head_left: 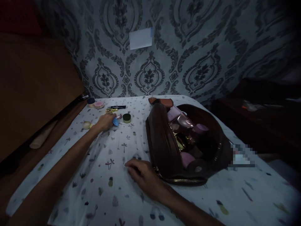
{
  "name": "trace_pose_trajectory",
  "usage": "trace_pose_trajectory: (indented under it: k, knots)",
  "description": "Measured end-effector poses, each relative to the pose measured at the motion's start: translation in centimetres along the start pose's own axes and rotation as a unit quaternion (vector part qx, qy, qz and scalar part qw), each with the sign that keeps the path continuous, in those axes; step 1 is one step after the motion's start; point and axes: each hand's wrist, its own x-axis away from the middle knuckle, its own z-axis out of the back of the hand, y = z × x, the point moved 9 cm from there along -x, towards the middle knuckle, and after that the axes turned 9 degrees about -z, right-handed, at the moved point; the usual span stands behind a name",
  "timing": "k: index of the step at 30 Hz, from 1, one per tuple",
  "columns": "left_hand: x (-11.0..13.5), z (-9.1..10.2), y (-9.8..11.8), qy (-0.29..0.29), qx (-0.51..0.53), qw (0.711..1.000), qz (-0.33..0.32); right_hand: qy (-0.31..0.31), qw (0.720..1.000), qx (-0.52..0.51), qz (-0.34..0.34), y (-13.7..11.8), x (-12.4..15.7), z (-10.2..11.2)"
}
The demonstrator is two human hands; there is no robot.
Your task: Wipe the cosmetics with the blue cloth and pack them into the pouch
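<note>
My left hand [105, 122] reaches across the patterned sheet, fingers closed round a small blue item [115, 122] whose kind I cannot make out. A small clear-and-pinkish piece [119, 116] shows just past its fingertips. Right beside it sits a round tin with a dark green lid [126, 118]. Resting on the sheet, my right hand [142, 175] is empty, loosely bent with a gap between thumb and fingers. Close to it stands a dark brown bag [162, 141], unzipped. Inside the bag are a pink shiny pouch [185, 121], a pink-capped container [201, 128] and other items partly in shadow.
Behind my left hand lie a black tube [118, 107], a gold tube [111, 110], a pink jar [99, 104] and a dark-lidded jar [91, 102]. A cream-coloured item [87, 125] is left of it. A brown case [166, 102] lies behind the bag, near the wall.
</note>
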Motion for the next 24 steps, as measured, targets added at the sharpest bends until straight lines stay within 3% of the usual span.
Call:
trace_pose_trajectory:
  k: [8,15,24]
  knots:
    - [2.0,0.9,1.5,0.008,-0.003,1.000,0.028,0.002,1.000,-0.003,-0.004,0.1,0.0,0.0]
    - [5.1,0.5,4.3,0.010,0.023,0.999,0.021,0.008,1.000,-0.023,-0.006,-0.1,0.1,0.0]
    - [8.8,0.8,6.3,0.020,0.142,0.990,0.009,0.043,0.999,-0.025,0.006,-0.1,0.8,0.2]
